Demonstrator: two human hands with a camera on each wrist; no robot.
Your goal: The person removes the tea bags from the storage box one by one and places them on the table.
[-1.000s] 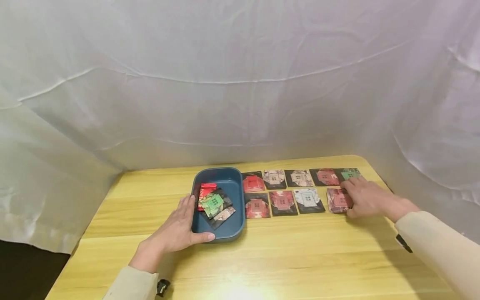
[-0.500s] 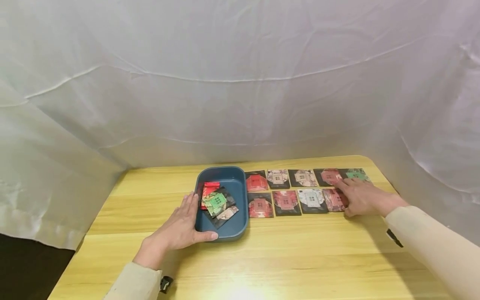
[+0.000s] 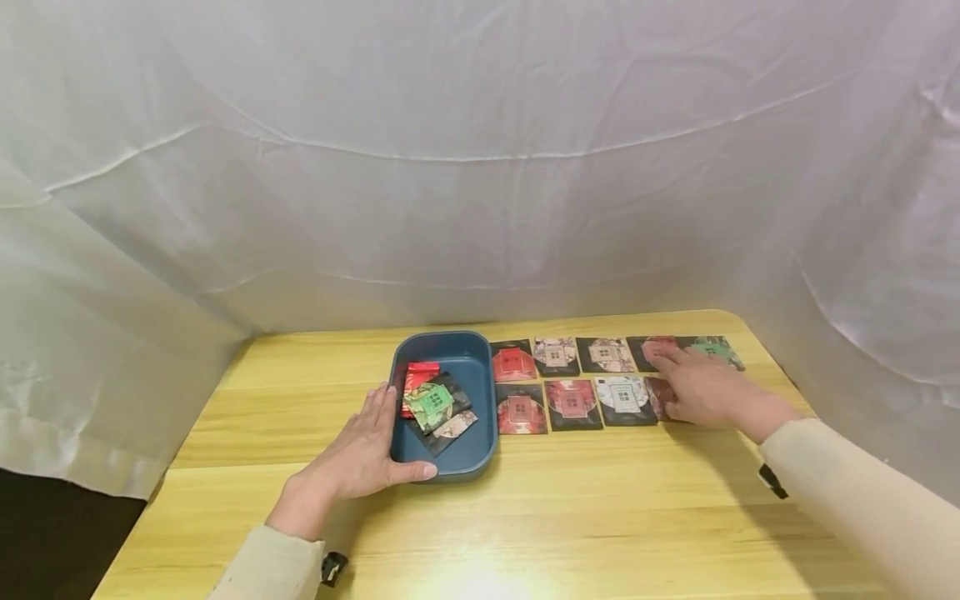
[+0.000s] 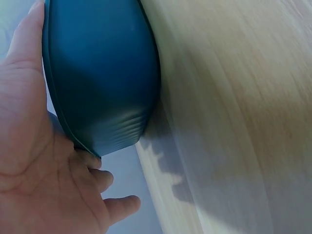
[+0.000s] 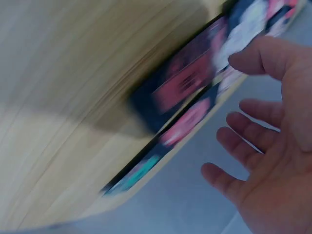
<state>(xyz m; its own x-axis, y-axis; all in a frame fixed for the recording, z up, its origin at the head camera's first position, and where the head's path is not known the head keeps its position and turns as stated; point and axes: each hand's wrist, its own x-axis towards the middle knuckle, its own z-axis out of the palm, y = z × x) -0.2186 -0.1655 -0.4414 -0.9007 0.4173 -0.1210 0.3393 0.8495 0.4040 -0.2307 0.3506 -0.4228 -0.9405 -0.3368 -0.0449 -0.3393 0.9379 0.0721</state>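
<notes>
My left hand (image 3: pixel 347 457) rests against the left side and near corner of a blue rectangular tub (image 3: pixel 471 367), thumb along the near rim, fingers straight. In the left wrist view the palm faces the tub's outer wall (image 4: pixel 105 68). Several square sachets lie flat in two rows right of the tub. My right hand (image 3: pixel 708 388) hovers over the rows' right end, partly hiding a red-and-black sachet (image 3: pixel 659 398) in the front row. The right wrist view shows that sachet (image 5: pixel 183 83) apart from the loosely bent fingers, nothing between them.
Inside the tub lie a red packet (image 3: pixel 417 377), a green-labelled sachet (image 3: pixel 431 403) and a dark one (image 3: pixel 454 427) with a pale pattern. A white sachet (image 3: pixel 625 400) lies in the front row. A pale cloth (image 3: pixel 480 208) hangs behind the wooden table (image 3: pixel 570 517).
The rightmost front-row sachet has slid left with my right hand, up beside the white sachet. Then the right hand moved a little further left. My left hand stays at the tub.
</notes>
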